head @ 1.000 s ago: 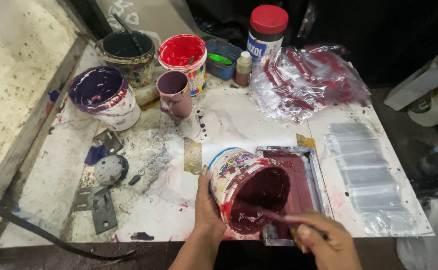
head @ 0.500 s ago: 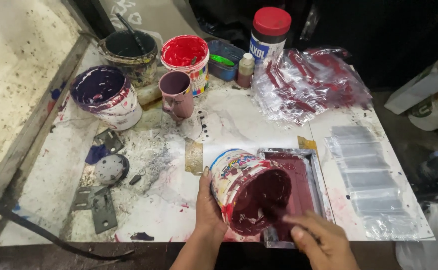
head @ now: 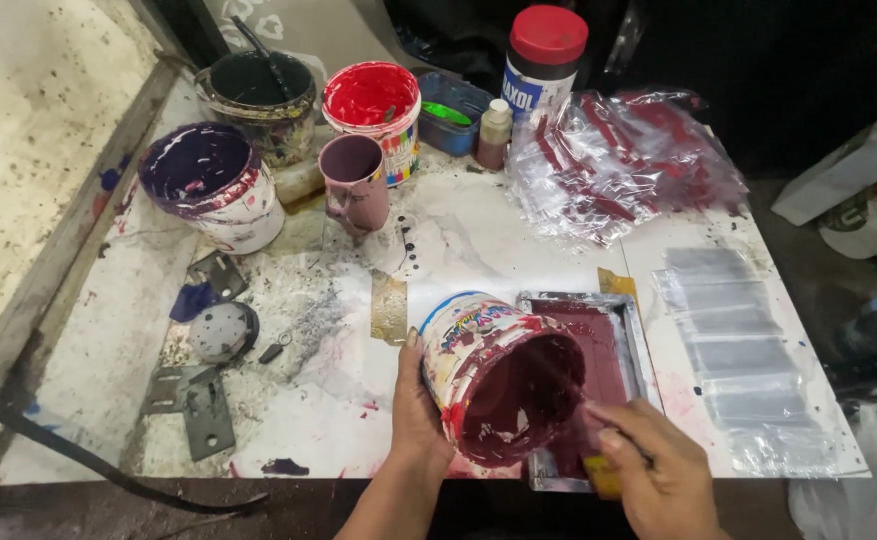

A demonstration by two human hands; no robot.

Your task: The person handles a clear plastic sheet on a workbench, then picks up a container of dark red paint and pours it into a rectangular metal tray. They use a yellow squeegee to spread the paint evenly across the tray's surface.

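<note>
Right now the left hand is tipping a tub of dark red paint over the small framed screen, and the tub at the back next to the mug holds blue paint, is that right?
Not quite. In the head view, the tub by the mug holds bright red paint, not blue. The rest stands: the left hand tips the dark red tub over the framed screen.

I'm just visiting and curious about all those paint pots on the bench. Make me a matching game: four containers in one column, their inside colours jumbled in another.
Containers:
1. tilted tub held by the left hand
2. tub at the back, middle
3. tub at the left
4. small blue tray

Colours:
A. bright green
B. dark purple
C. dark maroon
D. bright red

Pairs: 1-C, 2-D, 3-B, 4-A
</note>
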